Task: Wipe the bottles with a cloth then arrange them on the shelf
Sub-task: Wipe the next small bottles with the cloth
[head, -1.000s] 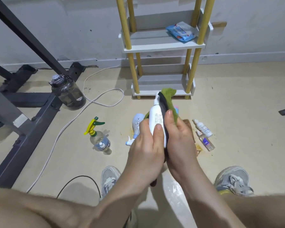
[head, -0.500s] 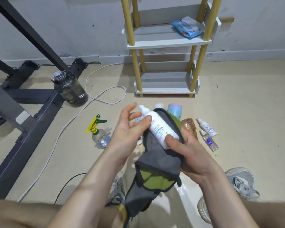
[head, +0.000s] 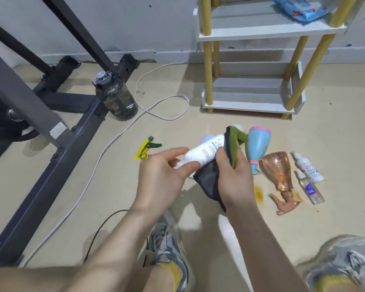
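At centre frame, the left hand point(head: 162, 175) pinches the white bottle point(head: 204, 151) by its neck end. The right hand point(head: 234, 178) grips the grey-green cloth point(head: 233, 144) wrapped against it.

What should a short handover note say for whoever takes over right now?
Left hand grips the white plastic bottle by one end.
Right hand holds the grey-and-green cloth around it.
On the floor: light blue spray bottle, clear pink spray bottle, small white bottle, small clear bottle, yellow-trigger sprayer.
White shelf with yellow posts: no bottles in view.
Left: finish wiping, shelve all.
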Motion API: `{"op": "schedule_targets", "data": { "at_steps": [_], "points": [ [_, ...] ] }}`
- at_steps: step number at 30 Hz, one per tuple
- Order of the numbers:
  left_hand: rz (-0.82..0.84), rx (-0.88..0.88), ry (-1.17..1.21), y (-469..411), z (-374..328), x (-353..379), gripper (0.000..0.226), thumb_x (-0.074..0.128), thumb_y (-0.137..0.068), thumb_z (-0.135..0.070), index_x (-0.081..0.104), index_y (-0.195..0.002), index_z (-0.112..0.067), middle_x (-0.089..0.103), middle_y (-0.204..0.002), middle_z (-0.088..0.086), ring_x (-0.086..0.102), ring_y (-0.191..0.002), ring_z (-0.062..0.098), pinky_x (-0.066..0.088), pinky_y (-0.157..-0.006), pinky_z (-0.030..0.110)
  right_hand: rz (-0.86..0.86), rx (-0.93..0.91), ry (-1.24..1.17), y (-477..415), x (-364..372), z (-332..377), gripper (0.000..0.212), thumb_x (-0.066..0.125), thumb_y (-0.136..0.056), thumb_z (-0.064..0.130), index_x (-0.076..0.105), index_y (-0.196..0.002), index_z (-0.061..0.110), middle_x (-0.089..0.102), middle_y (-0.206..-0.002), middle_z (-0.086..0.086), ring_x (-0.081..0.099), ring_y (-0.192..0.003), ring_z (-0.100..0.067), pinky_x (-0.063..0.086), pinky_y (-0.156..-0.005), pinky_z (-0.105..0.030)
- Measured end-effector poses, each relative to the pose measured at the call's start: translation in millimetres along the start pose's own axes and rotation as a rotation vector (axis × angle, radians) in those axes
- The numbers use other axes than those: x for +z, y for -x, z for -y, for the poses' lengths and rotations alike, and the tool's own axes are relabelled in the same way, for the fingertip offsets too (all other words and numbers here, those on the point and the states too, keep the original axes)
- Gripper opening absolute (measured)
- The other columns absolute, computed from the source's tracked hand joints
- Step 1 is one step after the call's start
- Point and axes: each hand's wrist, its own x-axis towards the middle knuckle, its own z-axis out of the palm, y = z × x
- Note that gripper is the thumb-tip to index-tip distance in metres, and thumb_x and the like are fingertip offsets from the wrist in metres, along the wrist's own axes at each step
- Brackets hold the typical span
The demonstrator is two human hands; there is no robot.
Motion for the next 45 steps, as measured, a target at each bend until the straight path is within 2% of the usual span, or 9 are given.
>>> {"op": "schedule_targets", "data": {
  "at_steps": [4,8,15,20,23,28,34,41,45],
  "points": [
    [0.004,-0.194,0.129,4,36,33,0.022,0.067,-0.092,-0.022,0.070,-0.069,-0.023,0.045,-0.047,-0.007,0.038,-0.048,0.016,0.037,-0.055,0.026,0.106,0.035,0.071,-4,36,-27,0.052,0.043,-0.096,0.047,0.041,-0.148,0.041,0.062,-0.135,0.003,0.057,-0.118,-0.012,0.044,-0.107,-0.039],
    [-0.039,-0.213,0.093,-12,60,47,0.025,0.058,-0.097,-0.022,0.067,-0.075,-0.013,0.045,-0.048,-0.010,0.039,-0.049,0.008,0.034,-0.049,0.019,0.245,0.149,0.163,-4,36,-55,0.039,0.042,-0.092,0.046,0.059,-0.126,0.042,0.067,-0.078,0.003,0.057,-0.066,-0.017,0.051,-0.068,-0.034],
    [0.113,-0.088,-0.396,-56,98,51,0.032,0.041,-0.102,-0.027,0.059,-0.077,-0.017,0.060,-0.077,0.004,0.054,-0.082,0.028,0.044,-0.073,0.036,0.216,0.328,0.169,-24,18,-69,0.044,0.062,-0.093,0.017,0.069,-0.063,0.048,0.070,-0.069,0.022,0.062,-0.065,0.011,0.043,-0.054,-0.004],
    [0.061,0.133,-0.826,-109,137,52,0.003,0.067,-0.085,-0.013,0.068,-0.082,-0.012,0.053,-0.090,0.006,0.060,-0.076,0.027,0.047,-0.065,0.028,0.219,0.373,0.185,-43,2,-86,0.036,0.059,-0.092,0.013,0.069,-0.091,0.048,0.063,-0.069,0.041,0.058,-0.070,0.022,0.041,-0.056,-0.001],
    [0.309,0.089,-0.989,-131,142,50,0.010,0.062,-0.086,-0.015,0.067,-0.091,-0.008,0.057,-0.099,0.009,0.062,-0.091,0.033,0.050,-0.072,0.033,0.247,0.388,0.218,-46,-4,-97,0.042,0.056,-0.093,0.009,0.064,-0.108,0.048,0.064,-0.080,0.041,0.054,-0.074,0.027,0.038,-0.058,0.003],
    [0.442,-0.035,-1.025,-152,145,60,0.021,0.059,-0.090,-0.017,0.069,-0.102,-0.003,0.064,-0.113,0.016,0.057,-0.112,0.034,0.044,-0.081,0.030,0.306,0.460,0.242,-51,-14,-112,0.046,0.049,-0.095,0.010,0.061,-0.115,0.049,0.063,-0.102,0.027,0.059,-0.086,0.011,0.044,-0.066,-0.007],
    [0.538,0.126,-1.145,-159,156,54,0.016,0.064,-0.087,-0.019,0.067,-0.091,-0.004,0.060,-0.101,0.016,0.051,-0.105,0.032,0.030,-0.067,0.029,0.242,0.537,0.290,-63,-35,-109,0.038,0.051,-0.097,0.013,0.076,-0.072,0.026,0.074,-0.070,0.005,0.068,-0.063,-0.010,0.051,-0.050,-0.014],
    [0.566,0.257,-1.434,-155,161,57,0.014,0.059,-0.081,-0.013,0.066,-0.093,-0.011,0.066,-0.099,0.010,0.054,-0.095,0.031,0.041,-0.064,0.030,0.212,0.634,0.211,-75,-81,-95,0.034,0.051,-0.098,0.012,0.074,-0.074,0.006,0.074,-0.084,-0.022,0.068,-0.066,-0.028,0.056,-0.070,-0.041],
    [0.519,0.259,-1.502,-148,157,61,0.021,0.052,-0.086,-0.016,0.061,-0.105,-0.012,0.061,-0.112,0.008,0.052,-0.111,0.030,0.035,-0.069,0.030,0.152,0.704,0.073,-77,-109,-83,0.027,0.054,-0.098,0.016,0.076,-0.083,0.008,0.075,-0.087,-0.020,0.069,-0.066,-0.028,0.058,-0.056,-0.033]
  ]
}}
